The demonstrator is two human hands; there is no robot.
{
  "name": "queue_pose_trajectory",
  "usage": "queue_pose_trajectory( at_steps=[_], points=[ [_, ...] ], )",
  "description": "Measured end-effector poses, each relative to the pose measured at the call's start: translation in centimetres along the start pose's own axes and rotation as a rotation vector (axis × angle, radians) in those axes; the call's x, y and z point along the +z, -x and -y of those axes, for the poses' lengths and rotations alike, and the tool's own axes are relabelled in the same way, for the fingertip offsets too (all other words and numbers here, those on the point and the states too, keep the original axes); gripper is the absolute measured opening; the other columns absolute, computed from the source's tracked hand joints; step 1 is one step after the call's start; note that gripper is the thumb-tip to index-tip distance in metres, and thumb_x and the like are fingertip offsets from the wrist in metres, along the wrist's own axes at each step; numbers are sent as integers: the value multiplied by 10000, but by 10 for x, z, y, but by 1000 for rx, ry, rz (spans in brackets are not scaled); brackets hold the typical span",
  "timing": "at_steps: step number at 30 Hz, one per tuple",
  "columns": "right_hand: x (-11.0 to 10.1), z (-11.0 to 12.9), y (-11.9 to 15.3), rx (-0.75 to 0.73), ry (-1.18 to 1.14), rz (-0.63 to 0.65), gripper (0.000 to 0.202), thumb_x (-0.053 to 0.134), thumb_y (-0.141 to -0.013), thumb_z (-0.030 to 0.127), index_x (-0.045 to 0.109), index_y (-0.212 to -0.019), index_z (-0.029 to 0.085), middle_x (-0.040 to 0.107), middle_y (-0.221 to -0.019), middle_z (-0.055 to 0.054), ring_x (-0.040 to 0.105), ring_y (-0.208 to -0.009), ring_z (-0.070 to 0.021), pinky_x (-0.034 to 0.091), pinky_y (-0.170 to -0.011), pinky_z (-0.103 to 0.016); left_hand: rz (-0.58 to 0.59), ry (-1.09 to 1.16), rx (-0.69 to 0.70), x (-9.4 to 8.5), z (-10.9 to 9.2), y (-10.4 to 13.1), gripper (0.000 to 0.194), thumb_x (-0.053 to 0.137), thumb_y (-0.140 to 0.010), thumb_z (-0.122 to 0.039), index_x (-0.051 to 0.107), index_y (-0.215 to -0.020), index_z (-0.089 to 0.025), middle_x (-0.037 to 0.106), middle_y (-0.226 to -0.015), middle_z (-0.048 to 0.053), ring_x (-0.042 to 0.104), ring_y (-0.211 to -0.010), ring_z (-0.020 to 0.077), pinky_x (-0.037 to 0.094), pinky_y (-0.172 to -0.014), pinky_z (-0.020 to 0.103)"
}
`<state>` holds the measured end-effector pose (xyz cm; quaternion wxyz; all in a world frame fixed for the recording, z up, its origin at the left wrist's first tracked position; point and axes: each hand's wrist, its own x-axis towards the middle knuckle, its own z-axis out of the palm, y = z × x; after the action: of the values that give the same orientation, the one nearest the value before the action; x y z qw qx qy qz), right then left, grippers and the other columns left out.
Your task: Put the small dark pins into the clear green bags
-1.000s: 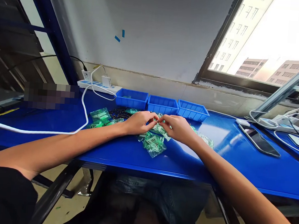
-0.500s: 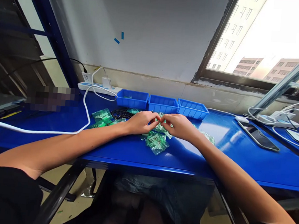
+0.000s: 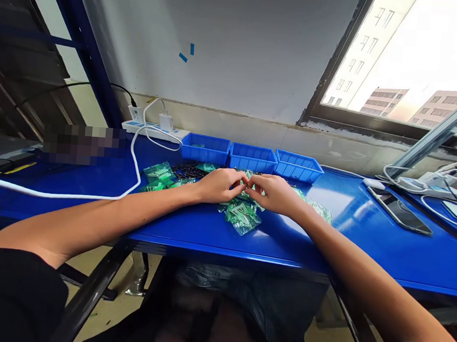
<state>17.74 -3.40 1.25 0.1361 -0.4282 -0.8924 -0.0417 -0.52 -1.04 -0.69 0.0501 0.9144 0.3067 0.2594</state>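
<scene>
Green packets (image 3: 243, 218) lay on the counter (image 3: 192, 229); left hand (image 3: 218, 186) and right hand (image 3: 273, 193) pinched a tiny part (image 3: 247, 186) amid them, too small to ID. Black pieces (image 3: 187, 170) left, bins (image 3: 253, 159) far side.

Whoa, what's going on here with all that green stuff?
Someone is working at a blue table. Their left hand and right hand meet at the fingertips, pinching a tiny thing, too small to make out. Green packets lie around the hands, with small black pieces beyond the left wrist. Three blue bins stand in a row near the wall.
</scene>
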Motion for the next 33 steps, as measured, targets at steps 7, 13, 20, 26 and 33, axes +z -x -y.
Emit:
queue_pose_trajectory(
  at_steps=[7,13,20,26,33],
  points=[
    [6,5,-2,33,13,-5,112,515,-853,243,582,-816,161,574,-692,-21,502,-687,-141,288,-602,-236,4,29,-26,1,1,-1,154,480,-818,-185,608,-894,-147,634,-717,17,562,-630,132,392,-582,224],
    [6,5,-3,38,15,-10,113,515,-855,246,577,-821,158,568,-699,-21,487,-676,-137,278,-603,-241,14,32,-43,-1,0,0,151,482,-818,-182,610,-889,-141,630,-713,18,559,-630,133,382,-571,222],
    [6,4,-3,22,3,8,118,513,-855,240,573,-799,155,562,-694,-21,478,-683,-135,286,-609,-238,36,-3,-43,-2,-2,-1,150,492,-816,-166,621,-886,-136,632,-696,23,565,-653,146,388,-602,232],
    [0,0,0,9,-1,36,152,512,-855,271,598,-811,153,582,-711,-29,499,-683,-134,286,-588,-231,31,-3,-32,-1,-2,-1,164,491,-820,-189,617,-918,-153,629,-696,13,563,-636,141,387,-596,230],
    [-6,1,0,58,58,43,166,491,-851,229,643,-872,165,649,-788,-49,553,-726,-146,294,-594,-235,28,1,-79,-1,-3,0,155,492,-827,-247,590,-908,-158,626,-690,6,548,-594,128,377,-553,220]
  ],
)
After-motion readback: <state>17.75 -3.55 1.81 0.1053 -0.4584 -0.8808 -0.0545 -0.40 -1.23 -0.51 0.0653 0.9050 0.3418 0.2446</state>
